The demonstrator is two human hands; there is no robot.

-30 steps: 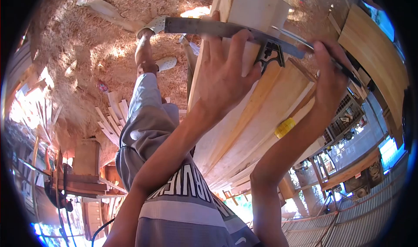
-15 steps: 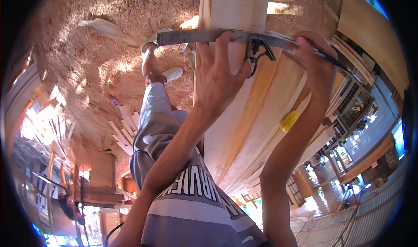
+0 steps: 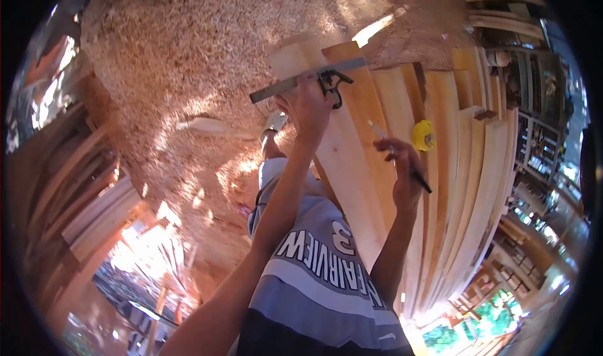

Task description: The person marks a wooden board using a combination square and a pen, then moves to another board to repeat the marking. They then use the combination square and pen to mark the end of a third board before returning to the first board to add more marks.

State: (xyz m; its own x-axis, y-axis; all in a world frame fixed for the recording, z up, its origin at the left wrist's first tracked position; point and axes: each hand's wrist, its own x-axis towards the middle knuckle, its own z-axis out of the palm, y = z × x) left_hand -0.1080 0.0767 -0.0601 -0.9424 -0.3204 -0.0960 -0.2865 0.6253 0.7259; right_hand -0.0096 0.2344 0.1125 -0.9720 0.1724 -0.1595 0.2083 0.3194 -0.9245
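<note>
In the head view, a combination square (image 3: 308, 83) is held by the left hand (image 3: 309, 108) at the far end of a pale plank (image 3: 342, 161). The hand's fingers are closed over the steel blade just beside the dark head. The blade is laid across the plank's width. Its long axis runs left to right and rises slightly to the right, and its free end juts out past the plank's left edge. The plank's own length runs away from the person.

A pencil (image 3: 399, 157) is gripped in the closed right hand (image 3: 402, 171), just right of the plank and nearer the person than the square. It is tilted, with its pale end pointing up-left toward the square. A yellow tape measure (image 3: 424, 135) lies on the boards right of the plank.
</note>
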